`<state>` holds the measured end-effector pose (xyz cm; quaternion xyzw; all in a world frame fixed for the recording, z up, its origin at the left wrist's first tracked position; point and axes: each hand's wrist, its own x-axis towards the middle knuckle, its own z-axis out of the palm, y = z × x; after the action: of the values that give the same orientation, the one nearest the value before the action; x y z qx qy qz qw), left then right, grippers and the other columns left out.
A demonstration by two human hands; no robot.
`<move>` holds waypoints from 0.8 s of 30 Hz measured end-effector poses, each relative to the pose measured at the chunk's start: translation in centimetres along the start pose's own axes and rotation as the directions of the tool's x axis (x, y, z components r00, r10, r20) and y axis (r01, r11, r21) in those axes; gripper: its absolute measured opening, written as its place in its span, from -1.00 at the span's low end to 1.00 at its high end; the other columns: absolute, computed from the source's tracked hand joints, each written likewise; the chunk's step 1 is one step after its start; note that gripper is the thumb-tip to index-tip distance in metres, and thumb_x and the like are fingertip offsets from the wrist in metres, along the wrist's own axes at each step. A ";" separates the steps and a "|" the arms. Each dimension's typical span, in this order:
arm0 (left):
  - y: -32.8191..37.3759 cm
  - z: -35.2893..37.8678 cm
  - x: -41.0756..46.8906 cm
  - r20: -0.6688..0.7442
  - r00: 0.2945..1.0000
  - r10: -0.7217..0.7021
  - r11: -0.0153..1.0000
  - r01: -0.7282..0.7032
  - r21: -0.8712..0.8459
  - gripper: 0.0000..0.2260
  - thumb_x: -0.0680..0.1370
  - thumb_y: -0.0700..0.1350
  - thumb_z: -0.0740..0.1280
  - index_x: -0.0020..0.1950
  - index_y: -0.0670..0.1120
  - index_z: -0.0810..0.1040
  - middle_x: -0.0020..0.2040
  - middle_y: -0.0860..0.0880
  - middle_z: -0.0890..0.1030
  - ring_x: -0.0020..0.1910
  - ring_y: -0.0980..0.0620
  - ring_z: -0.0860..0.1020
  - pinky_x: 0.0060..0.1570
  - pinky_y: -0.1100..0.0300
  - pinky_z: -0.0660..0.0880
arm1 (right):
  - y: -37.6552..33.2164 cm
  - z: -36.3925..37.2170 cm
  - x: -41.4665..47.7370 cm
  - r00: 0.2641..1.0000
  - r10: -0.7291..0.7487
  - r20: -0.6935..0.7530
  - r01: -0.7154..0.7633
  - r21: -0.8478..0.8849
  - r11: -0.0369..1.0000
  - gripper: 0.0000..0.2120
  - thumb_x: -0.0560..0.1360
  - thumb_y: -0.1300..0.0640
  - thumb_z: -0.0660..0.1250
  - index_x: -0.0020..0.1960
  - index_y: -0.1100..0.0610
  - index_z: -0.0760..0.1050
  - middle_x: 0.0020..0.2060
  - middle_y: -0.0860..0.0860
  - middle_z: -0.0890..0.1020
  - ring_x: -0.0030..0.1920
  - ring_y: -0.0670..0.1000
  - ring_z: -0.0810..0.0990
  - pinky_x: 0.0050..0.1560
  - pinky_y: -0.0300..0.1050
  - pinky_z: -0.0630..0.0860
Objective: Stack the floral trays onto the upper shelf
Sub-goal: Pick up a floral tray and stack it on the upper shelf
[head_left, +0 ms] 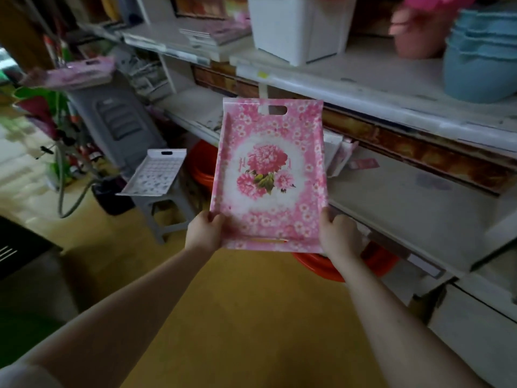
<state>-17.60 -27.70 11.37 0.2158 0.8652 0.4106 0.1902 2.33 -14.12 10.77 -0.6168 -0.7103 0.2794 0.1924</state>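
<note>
Both the left hand [203, 233] and the right hand [340, 233] grip the pink floral tray [268, 175] by its near corners in front of the shelves, so I would keep it level while lifting it to the upper shelf [363, 77].

Blurred tray stack [221, 30] on upper shelf [167, 37]

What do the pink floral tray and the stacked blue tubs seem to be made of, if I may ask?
Pink floral tray: probably glossy printed plastic or melamine; moulded rim, cut-out handles. Blue tubs: likely matte plastic; uniform colour, nested.
</note>
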 end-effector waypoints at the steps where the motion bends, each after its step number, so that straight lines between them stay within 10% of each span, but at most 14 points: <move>1: -0.6 -1.0 0.1 -0.009 1.000 -0.014 1.000 0.014 -0.006 -0.78 0.53 -0.06 0.22 -0.03 -0.20 0.53 -0.12 -0.19 0.60 -0.09 -0.23 0.57 -0.13 -0.02 0.52 | -1.0 0.4 -0.5 1.000 -0.013 0.024 0.013 -0.005 1.000 -0.47 0.63 -0.07 0.00 -0.02 0.34 0.55 -0.07 0.25 0.61 -0.11 0.22 0.54 -0.24 -0.08 0.22; 13: -8.0 -16.7 3.7 -0.121 0.987 -0.102 0.994 0.097 -0.041 -0.76 0.55 -0.09 0.17 -0.14 -0.20 0.53 -0.34 -0.06 0.50 -0.40 0.00 0.47 -0.45 0.19 0.32 | -15.4 9.3 -7.6 0.962 -0.210 0.173 0.220 -0.042 0.975 -0.68 0.59 0.06 0.08 -0.18 0.27 0.42 -0.32 0.11 0.48 -0.25 0.15 0.50 -0.29 -0.09 0.37; 18: -10.0 -21.5 5.8 -0.134 0.986 -0.094 0.995 0.087 -0.056 -0.74 0.54 -0.07 0.16 -0.22 -0.20 0.49 -0.32 -0.12 0.53 -0.33 -0.14 0.53 -0.29 0.04 0.50 | -20.1 11.9 -9.5 0.947 -0.212 0.243 0.215 0.012 0.976 -0.69 0.57 0.09 0.11 -0.27 0.24 0.36 -0.31 0.11 0.46 -0.26 0.13 0.48 -0.29 -0.08 0.36; 24: -11.1 -24.7 8.5 -0.137 0.988 -0.076 0.994 0.064 -0.087 -0.74 0.57 -0.07 0.17 -0.22 -0.19 0.49 -0.36 -0.08 0.49 -0.40 -0.03 0.45 -0.37 0.15 0.38 | -25.3 13.7 -9.8 0.949 -0.198 0.244 0.193 0.042 0.980 -0.73 0.57 0.02 0.12 -0.07 0.24 0.36 -0.40 0.01 0.37 -0.44 -0.02 0.37 -0.49 -0.18 0.20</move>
<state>-39.63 -45.10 15.86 0.1478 0.8658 0.4533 0.1521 -23.95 -28.07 17.00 -0.5021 -0.7838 0.3398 0.1346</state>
